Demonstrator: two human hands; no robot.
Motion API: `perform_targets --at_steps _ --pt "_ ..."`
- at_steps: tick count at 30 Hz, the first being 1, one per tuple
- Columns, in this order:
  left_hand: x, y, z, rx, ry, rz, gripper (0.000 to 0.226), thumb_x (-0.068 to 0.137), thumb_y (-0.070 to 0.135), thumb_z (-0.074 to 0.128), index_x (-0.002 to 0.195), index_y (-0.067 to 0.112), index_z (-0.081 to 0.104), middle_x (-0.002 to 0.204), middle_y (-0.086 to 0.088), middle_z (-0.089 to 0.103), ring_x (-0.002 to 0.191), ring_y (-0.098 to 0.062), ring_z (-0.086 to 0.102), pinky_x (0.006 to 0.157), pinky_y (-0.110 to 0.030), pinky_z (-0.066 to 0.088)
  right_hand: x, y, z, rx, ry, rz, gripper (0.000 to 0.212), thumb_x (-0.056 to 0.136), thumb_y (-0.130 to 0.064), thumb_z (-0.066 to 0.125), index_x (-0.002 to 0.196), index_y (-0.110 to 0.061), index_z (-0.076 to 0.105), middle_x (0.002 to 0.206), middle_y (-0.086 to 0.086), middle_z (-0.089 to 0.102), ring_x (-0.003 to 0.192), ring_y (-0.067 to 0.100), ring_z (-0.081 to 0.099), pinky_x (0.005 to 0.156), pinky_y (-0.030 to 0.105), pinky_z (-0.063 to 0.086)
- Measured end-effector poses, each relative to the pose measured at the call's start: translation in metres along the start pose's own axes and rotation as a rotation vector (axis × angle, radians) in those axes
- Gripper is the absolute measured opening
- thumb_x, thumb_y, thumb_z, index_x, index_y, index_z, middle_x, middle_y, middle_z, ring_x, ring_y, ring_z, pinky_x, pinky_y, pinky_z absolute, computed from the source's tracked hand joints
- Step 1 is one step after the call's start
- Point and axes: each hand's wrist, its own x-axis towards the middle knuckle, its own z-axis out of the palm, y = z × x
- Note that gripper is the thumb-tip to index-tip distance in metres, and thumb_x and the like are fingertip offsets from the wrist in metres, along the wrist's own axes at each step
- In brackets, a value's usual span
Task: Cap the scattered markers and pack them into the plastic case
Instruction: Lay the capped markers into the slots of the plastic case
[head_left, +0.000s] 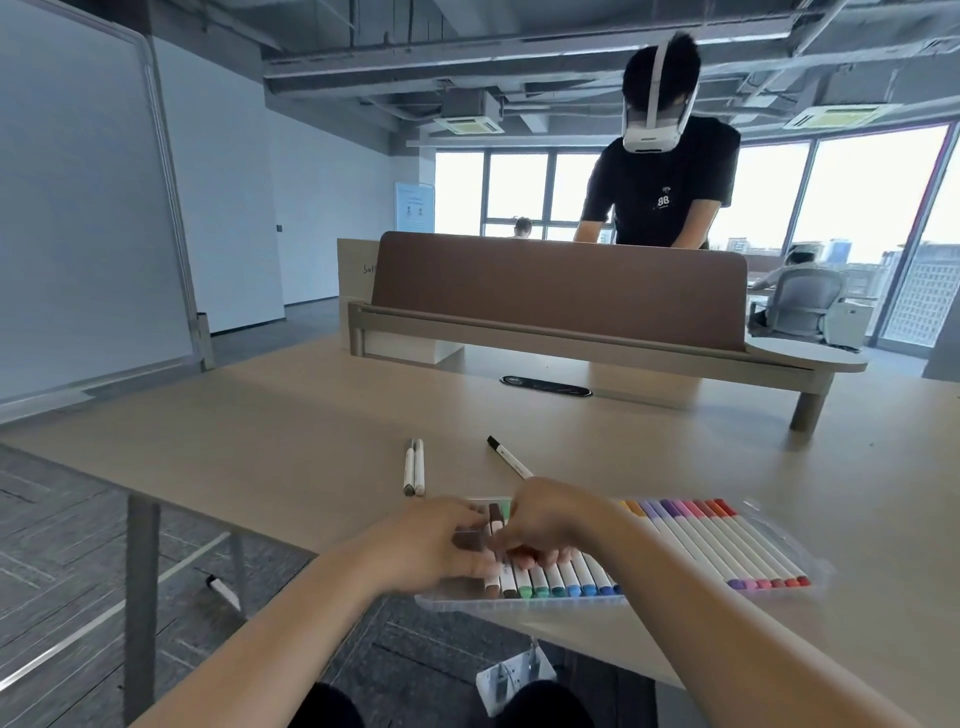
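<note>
One head-worn wide-angle view looks forward and down from the near edge of the counter (311, 415), close above it.

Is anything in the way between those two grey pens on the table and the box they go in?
Nothing lies on the table between the two grey markers and the plastic case. Only the person's own left hand and right hand cover the case's left end, meeting at a brown marker.
</note>
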Motion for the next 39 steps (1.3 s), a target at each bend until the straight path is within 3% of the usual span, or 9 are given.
perform_targets --at_steps 5,10,15,24,27,29,33,36,39 --pt "0.004 -0.006 0.005 0.026 -0.044 0.046 0.062 0.068 0.081 0.050 0.114 0.042 0.065 0.119 0.024 0.061 0.103 -0.004 0.059 0.094 -0.038 0.049 0.006 0.000 0.000 -0.059 -0.026 0.024 0.049 0.099 -0.035 0.052 0.055 -0.013 0.051 0.036 -0.005 0.041 0.031 0.010 0.034 0.045 0.022 0.030" --pt "0.005 -0.004 0.004 0.006 -0.060 0.034 0.050 0.075 0.069 0.063 0.116 0.040 0.067 0.121 0.021 0.063 0.102 -0.005 0.060 0.094 -0.035 0.049 0.008 -0.001 -0.001 -0.114 -0.060 0.013 0.045 0.099 -0.034 0.051 0.058 -0.014 0.052 0.053 0.002 0.045 0.042 0.012 0.036 0.048 0.022 0.032" --pt "0.007 -0.004 0.005 0.022 -0.062 0.029 0.051 0.076 0.066 0.065 0.119 0.037 0.066 0.124 0.020 0.062 0.102 -0.007 0.060 0.093 -0.035 0.049 0.011 -0.002 -0.002 -0.137 -0.076 0.031 0.048 0.101 -0.035 0.050 0.058 -0.014 0.050 0.037 -0.005 0.043 0.029 0.007 0.036 0.045 0.021 0.033" --pt "0.019 -0.004 0.006 0.036 -0.070 0.006 0.051 0.066 0.069 0.066 0.104 0.034 0.070 0.103 0.015 0.067 0.091 -0.008 0.064 0.084 -0.035 0.053 0.016 -0.009 -0.001 -0.258 -0.089 0.032 0.050 0.103 -0.037 0.048 0.060 -0.011 0.051 0.059 0.004 0.049 0.038 0.011 0.043 0.051 0.023 0.036" --pt "0.017 -0.009 0.002 -0.081 -0.013 -0.020 0.042 0.078 0.057 0.069 0.111 0.032 0.068 0.106 0.011 0.069 0.082 -0.008 0.065 0.070 -0.029 0.051 0.015 -0.007 -0.004 -0.264 -0.078 -0.001 0.050 0.103 -0.039 0.041 0.065 -0.011 0.057 0.059 0.004 0.052 0.036 0.009 0.042 0.047 0.019 0.037" --pt "0.017 -0.014 -0.005 -0.173 0.075 -0.040 0.036 0.090 0.046 0.063 0.121 0.027 0.065 0.111 0.009 0.067 0.069 0.000 0.060 0.059 -0.018 0.046 0.016 -0.006 -0.007 -0.177 -0.040 -0.013 0.045 0.103 -0.038 0.042 0.076 -0.009 0.063 0.063 0.005 0.057 0.041 0.010 0.044 0.046 0.018 0.038" --pt "0.018 -0.036 -0.022 -0.237 0.290 -0.078 0.020 0.097 0.033 0.055 0.108 0.024 0.070 0.104 0.011 0.069 0.079 0.003 0.057 0.060 -0.008 0.035 0.037 -0.013 -0.013 -0.041 0.149 -0.023 0.035 0.097 -0.031 0.056 0.070 -0.010 0.062 0.058 0.001 0.059 0.045 0.012 0.049 0.049 0.022 0.042" --pt "0.022 -0.058 -0.034 -0.251 0.352 -0.143 0.016 0.096 0.025 0.054 0.085 0.025 0.066 0.081 0.011 0.061 0.065 0.001 0.050 0.051 -0.013 0.030 0.068 -0.028 -0.014 -0.037 0.297 -0.013 0.031 0.088 -0.026 0.065 0.062 -0.010 0.058 0.059 0.004 0.058 0.054 0.018 0.054 0.057 0.026 0.047" --pt "0.027 -0.077 -0.040 -0.303 0.383 -0.198 0.018 0.093 0.023 0.055 0.081 0.026 0.068 0.080 0.005 0.065 0.072 -0.011 0.060 0.064 -0.029 0.044 0.101 -0.048 -0.011 -0.083 0.384 -0.002 0.035 0.085 -0.030 0.068 0.060 -0.011 0.053 0.059 0.004 0.052 0.062 0.025 0.054 0.055 0.027 0.039"
